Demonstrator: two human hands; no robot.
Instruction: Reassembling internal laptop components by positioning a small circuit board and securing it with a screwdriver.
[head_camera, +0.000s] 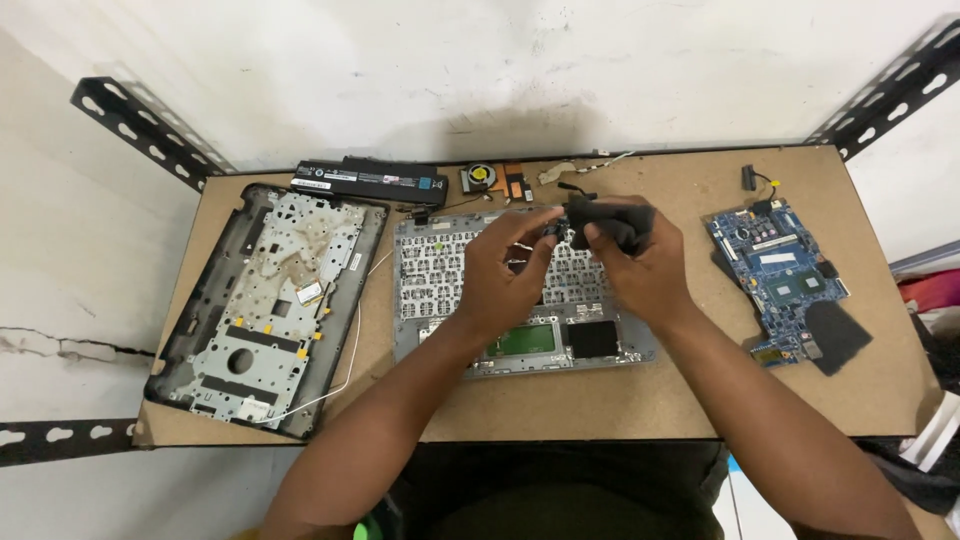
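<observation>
My right hand is closed around a small black part, gripping it from the side with my fingers wrapped over its dark body. My left hand comes in from the other side and pinches the near end of that same part between thumb and fingertips, so both hands are holding it together. I hold it above the upper middle of the keyboard frame, which lies flat and upside down on the table, its grey metal back and rows of key sockets facing up. Near the frame's front edge I can see a green board with a black square pad just beside it.

To my left lies the laptop's bottom shell, tilted a little, with its silver inner plate showing and a thin white wire curling out along its right side. Behind it, along the back edge of the table, rests a long black battery, and next to that a small round fan with a copper pipe. To my right, well apart from my hands, sits the blue circuit board, with a black pad touching its lower corner.
</observation>
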